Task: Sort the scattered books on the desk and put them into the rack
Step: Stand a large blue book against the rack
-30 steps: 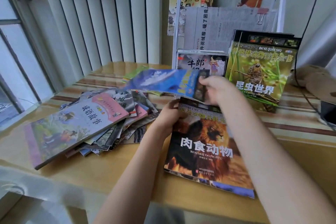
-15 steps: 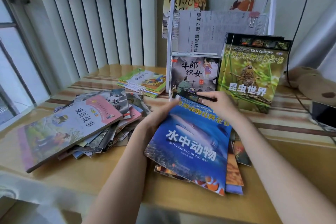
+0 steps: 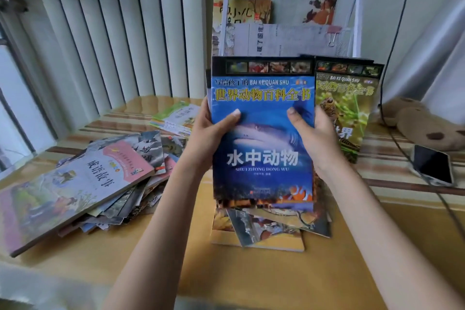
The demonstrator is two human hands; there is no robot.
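A blue shark book (image 3: 263, 138) stands upright in front of me, with at least one more book behind it. My left hand (image 3: 210, 131) grips its left edge and my right hand (image 3: 314, 136) grips its right edge, thumbs on the cover. Under it a few books (image 3: 264, 229) lie flat on the desk. A green insect book (image 3: 352, 108) leans in the white rack (image 3: 357, 7) behind, partly hidden by the blue book. A messy pile topped by a pink book (image 3: 83, 184) lies to the left.
A small green stack of books (image 3: 176, 116) lies near the rack's left foot. A phone (image 3: 431, 165) with a cable and a brown plush toy (image 3: 425, 126) sit at the right. Newspapers hang clipped in the rack's upper shelves. A radiator (image 3: 113, 33) lines the wall on the left.
The blue shark book was laid on the flat stack, then both hands lifted it upright, with at least one book behind it. It now hides the small book in the rack.
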